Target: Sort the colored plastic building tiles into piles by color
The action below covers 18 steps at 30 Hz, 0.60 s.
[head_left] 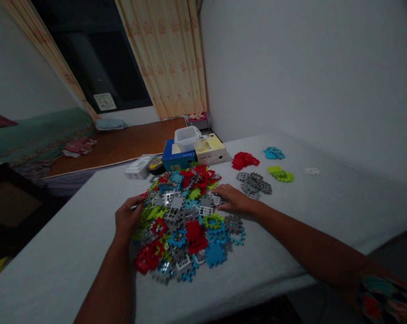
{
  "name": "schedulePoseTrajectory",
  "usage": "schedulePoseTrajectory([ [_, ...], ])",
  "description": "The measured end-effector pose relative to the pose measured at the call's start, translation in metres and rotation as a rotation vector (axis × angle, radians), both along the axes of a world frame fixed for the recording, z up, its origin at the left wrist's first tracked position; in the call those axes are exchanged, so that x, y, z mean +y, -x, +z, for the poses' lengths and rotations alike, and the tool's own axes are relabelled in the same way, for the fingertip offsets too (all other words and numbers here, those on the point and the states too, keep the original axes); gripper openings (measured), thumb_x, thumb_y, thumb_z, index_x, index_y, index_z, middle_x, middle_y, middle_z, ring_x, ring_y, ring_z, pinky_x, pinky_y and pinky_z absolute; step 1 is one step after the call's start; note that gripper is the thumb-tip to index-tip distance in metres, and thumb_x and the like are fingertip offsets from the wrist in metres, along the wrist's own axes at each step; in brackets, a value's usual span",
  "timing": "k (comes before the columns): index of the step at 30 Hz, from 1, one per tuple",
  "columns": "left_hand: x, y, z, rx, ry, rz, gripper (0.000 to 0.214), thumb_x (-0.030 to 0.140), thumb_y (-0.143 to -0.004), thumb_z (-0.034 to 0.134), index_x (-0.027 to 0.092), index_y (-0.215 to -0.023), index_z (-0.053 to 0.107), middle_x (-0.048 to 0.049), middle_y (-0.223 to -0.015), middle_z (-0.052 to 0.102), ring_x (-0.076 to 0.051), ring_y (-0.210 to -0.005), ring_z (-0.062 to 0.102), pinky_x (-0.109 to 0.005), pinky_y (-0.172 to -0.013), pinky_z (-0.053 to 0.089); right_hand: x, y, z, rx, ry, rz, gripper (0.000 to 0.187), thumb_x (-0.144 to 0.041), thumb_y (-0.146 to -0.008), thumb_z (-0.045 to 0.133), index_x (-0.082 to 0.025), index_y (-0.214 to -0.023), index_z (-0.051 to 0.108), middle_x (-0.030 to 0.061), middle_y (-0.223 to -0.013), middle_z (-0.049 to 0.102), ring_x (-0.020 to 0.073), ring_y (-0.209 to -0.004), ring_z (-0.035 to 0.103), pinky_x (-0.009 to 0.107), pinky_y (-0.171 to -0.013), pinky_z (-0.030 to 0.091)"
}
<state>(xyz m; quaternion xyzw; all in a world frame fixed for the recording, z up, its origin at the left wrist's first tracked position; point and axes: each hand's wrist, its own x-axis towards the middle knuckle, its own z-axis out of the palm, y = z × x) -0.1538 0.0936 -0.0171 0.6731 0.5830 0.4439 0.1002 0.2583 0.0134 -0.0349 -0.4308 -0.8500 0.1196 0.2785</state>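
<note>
A large heap of toothed plastic building pieces [176, 216] in red, blue, lime green, grey and white lies on the pale cloth between my hands. At its left edge, my left hand [127, 218] is closed with curled fingers. A small pale bit shows at these fingers and something red lies by their tips, but what they hold is unclear. My right hand [233, 199] reaches over the heap's right side, thumb and fingers apart. Between them lies a white window piece [216, 200], close to the fingertips.
Sorted piles of red [243, 160], grey [254, 183], lime green [280, 174] and blue pieces [274, 153] lie at right, with white pieces [312, 171] farther off. Behind the heap stand a blue box [178, 157], a clear tub [186, 137], a yellow-white box [210, 148] and a white box [138, 168].
</note>
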Motion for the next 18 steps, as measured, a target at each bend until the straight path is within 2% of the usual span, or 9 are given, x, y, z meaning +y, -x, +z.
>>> schedulePoseTrajectory([
  [3, -0.001, -0.001, 0.001, 0.007, -0.005, 0.0, 0.028, 0.037, -0.073, 0.056, 0.022, -0.088, 0.075, -0.0035, -0.101, 0.076, -0.023, -0.096, 0.07, -0.036, -0.094, 0.054, 0.001, -0.007, 0.004, 0.068, -0.069, -0.02, 0.061, -0.021, -0.078, 0.076, -0.021, -0.134, 0.052, 0.0132, -0.129, 0.055, 0.0248, -0.119, 0.054, 0.041, -0.1, 0.047],
  [8, 0.0, 0.0, 0.0, 0.009, -0.01, -0.01, 0.03, 0.038, -0.074, 0.056, 0.021, -0.09, 0.075, -0.0049, -0.103, 0.076, -0.023, -0.097, 0.07, -0.037, -0.095, 0.053, 0.0, -0.005, 0.012, 0.026, -0.249, 0.027, 0.057, -0.004, -0.086, 0.053, -0.025, -0.139, 0.049, 0.0123, -0.137, 0.054, 0.0226, -0.129, 0.048, 0.043, -0.106, 0.045],
  [11, 0.0, 0.0, -0.001, 0.009, -0.006, 0.0, 0.03, 0.038, -0.074, 0.056, 0.022, -0.091, 0.076, -0.0048, -0.102, 0.076, -0.023, -0.095, 0.07, -0.038, -0.093, 0.055, 0.001, -0.008, 0.017, 0.003, -0.295, 0.006, 0.054, -0.005, -0.088, 0.05, -0.025, -0.138, 0.051, 0.0119, -0.136, 0.056, 0.0227, -0.126, 0.052, 0.043, -0.103, 0.047],
  [14, 0.001, 0.001, -0.001, 0.024, 0.0, 0.011, 0.029, 0.038, -0.074, 0.057, 0.023, -0.09, 0.076, -0.0036, -0.1, 0.076, -0.023, -0.094, 0.07, -0.037, -0.091, 0.056, 0.005, -0.028, 0.025, 0.035, -0.328, -0.157, 0.045, -0.02, -0.084, 0.067, -0.02, -0.129, 0.058, 0.0141, -0.128, 0.061, 0.0272, -0.118, 0.056, 0.046, -0.101, 0.047],
  [18, 0.001, 0.0, 0.001, 0.031, -0.004, 0.012, 0.029, 0.038, -0.073, 0.057, 0.023, -0.089, 0.076, -0.0033, -0.101, 0.076, -0.023, -0.095, 0.07, -0.037, -0.093, 0.055, 0.011, -0.079, 0.034, 0.18, -0.304, -0.495, 0.039, -0.034, -0.077, 0.077, -0.019, -0.111, 0.066, 0.0129, -0.114, 0.068, 0.0288, -0.108, 0.062, 0.048, -0.097, 0.049],
])
